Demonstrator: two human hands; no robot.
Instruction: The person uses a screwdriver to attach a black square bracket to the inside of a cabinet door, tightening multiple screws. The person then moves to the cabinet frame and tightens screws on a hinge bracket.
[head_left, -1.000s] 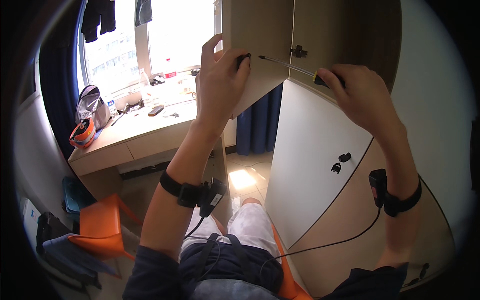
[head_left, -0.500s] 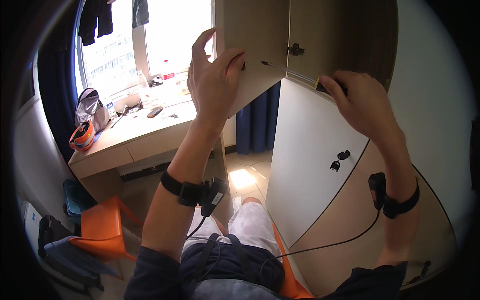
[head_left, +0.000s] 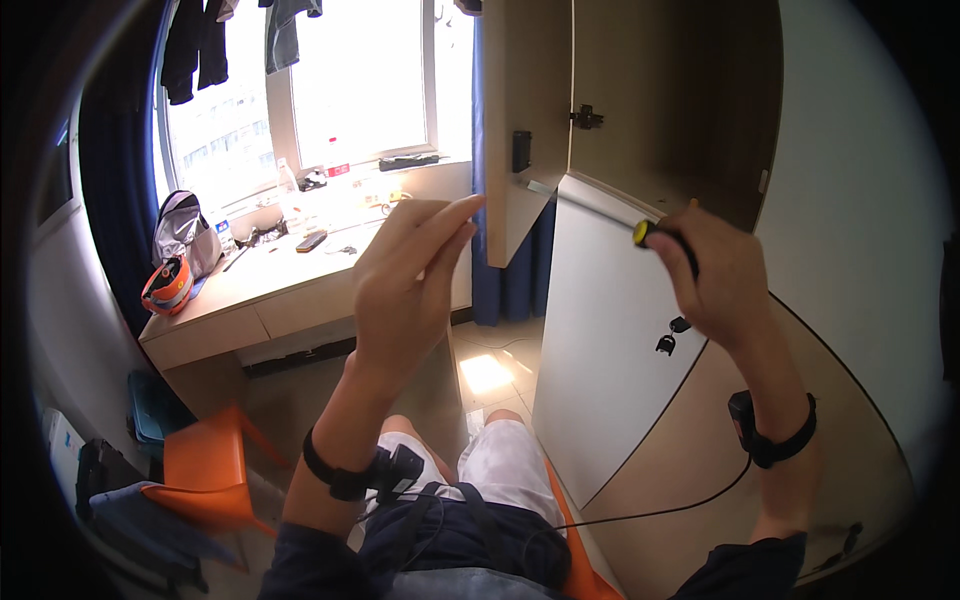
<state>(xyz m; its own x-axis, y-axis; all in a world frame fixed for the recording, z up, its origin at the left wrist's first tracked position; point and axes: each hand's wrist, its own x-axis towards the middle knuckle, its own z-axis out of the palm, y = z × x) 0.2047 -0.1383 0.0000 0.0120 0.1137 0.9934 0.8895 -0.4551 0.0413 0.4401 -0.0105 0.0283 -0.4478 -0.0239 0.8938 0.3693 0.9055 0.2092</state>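
My right hand [head_left: 715, 270] is closed round the black and yellow handle of a screwdriver [head_left: 598, 207]. Its shaft points left, with the tip beside the lower part of an open cabinet door [head_left: 545, 80]. My left hand [head_left: 405, 285] is raised in front of the desk, left of the door and apart from it. Its fingertips are pinched together; whatever is between them, if anything, is too small to make out. A small black fitting [head_left: 521, 151] sits on the door's inner face. Farther right, a dark hinge [head_left: 587, 117] joins door and cabinet.
Below the upper cabinet stands a white panel [head_left: 610, 350] with black fittings [head_left: 672, 335]. On the left, a desk [head_left: 210, 335] by the window holds bottles, a phone [head_left: 311, 241] and a grey bag [head_left: 185, 230]. An orange chair [head_left: 205, 465] stands lower left. Cables run from my wrist straps.
My left hand has come down away from the door, its spread fingers now pinched together. The door appears narrower, showing its black fitting. My right hand has lowered slightly with the screwdriver.
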